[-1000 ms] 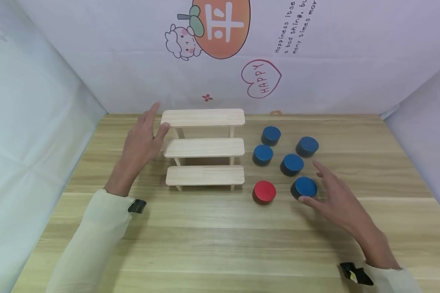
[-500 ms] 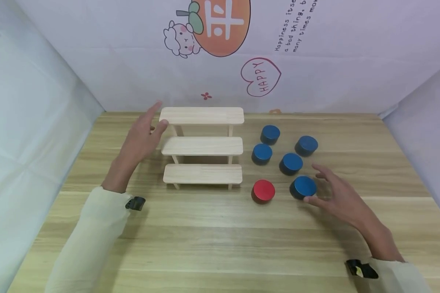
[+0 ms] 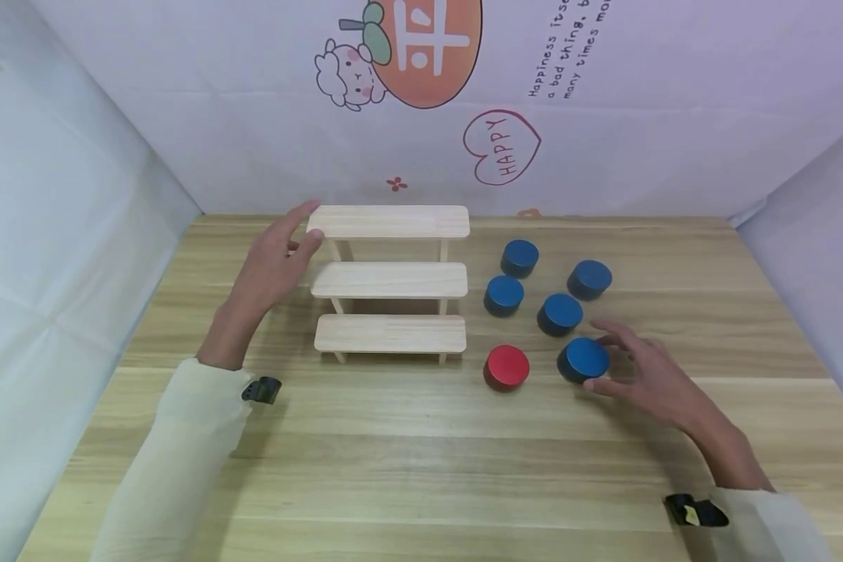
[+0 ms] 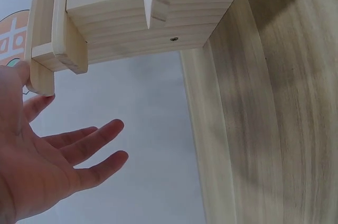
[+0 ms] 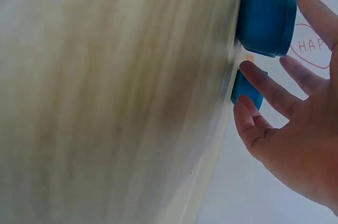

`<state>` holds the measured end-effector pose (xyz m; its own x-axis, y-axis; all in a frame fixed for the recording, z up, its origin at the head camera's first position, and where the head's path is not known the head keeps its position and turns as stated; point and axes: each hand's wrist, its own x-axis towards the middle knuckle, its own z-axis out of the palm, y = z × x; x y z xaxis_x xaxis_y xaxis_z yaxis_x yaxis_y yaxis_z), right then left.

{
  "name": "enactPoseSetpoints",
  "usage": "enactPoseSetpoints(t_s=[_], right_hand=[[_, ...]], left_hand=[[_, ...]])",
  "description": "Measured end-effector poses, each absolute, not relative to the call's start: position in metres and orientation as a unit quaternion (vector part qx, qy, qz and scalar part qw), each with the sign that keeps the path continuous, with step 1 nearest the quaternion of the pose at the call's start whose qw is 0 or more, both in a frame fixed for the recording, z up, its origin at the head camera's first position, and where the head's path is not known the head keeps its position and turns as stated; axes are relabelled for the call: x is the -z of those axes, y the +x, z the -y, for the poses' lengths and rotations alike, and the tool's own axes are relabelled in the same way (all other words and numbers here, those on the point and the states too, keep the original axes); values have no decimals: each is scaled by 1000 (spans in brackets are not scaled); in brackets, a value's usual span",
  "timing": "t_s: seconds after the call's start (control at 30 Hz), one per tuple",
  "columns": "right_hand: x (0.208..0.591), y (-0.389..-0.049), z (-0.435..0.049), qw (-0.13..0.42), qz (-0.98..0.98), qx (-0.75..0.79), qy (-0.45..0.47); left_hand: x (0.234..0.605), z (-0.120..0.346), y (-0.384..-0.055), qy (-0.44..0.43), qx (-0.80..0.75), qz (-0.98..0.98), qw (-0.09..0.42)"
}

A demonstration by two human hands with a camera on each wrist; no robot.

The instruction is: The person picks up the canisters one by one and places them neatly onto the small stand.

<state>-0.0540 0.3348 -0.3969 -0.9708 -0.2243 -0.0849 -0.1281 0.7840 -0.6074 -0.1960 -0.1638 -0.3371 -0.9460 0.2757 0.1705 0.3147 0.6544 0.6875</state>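
Observation:
A three-tier wooden display stand (image 3: 389, 279) stands on the table at left of centre. My left hand (image 3: 270, 261) is at its top left end, thumb and index finger gripping the end of the top board from front and back; the other fingers extend loosely in the left wrist view. To the right are several blue round lidded tins (image 3: 560, 314) and one red tin (image 3: 506, 367). My right hand (image 3: 653, 382) is beside the nearest blue tin (image 3: 585, 359), thumb and index finger spread on either side of it. The right wrist view shows these fingers (image 5: 269, 89) loosely extended.
The wood-grain table (image 3: 421, 468) meets a white printed cloth backdrop (image 3: 253, 140) right behind the stand. White cloth walls (image 3: 63, 234) close off both sides. Another blue tin (image 3: 589, 279) stands at the back right.
My left index finger has come down onto the back edge of the top board. My right hand's fingers have shifted slightly around the near blue tin. Stand and tins stay in place.

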Motion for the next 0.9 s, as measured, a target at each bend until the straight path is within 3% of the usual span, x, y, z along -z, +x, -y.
enactPoseSetpoints(t_s=[0.9], right_hand=[[404,-61,-326,71,-940,303,-142]], left_hand=[[336,167,-196,-131,383,915,-1]])
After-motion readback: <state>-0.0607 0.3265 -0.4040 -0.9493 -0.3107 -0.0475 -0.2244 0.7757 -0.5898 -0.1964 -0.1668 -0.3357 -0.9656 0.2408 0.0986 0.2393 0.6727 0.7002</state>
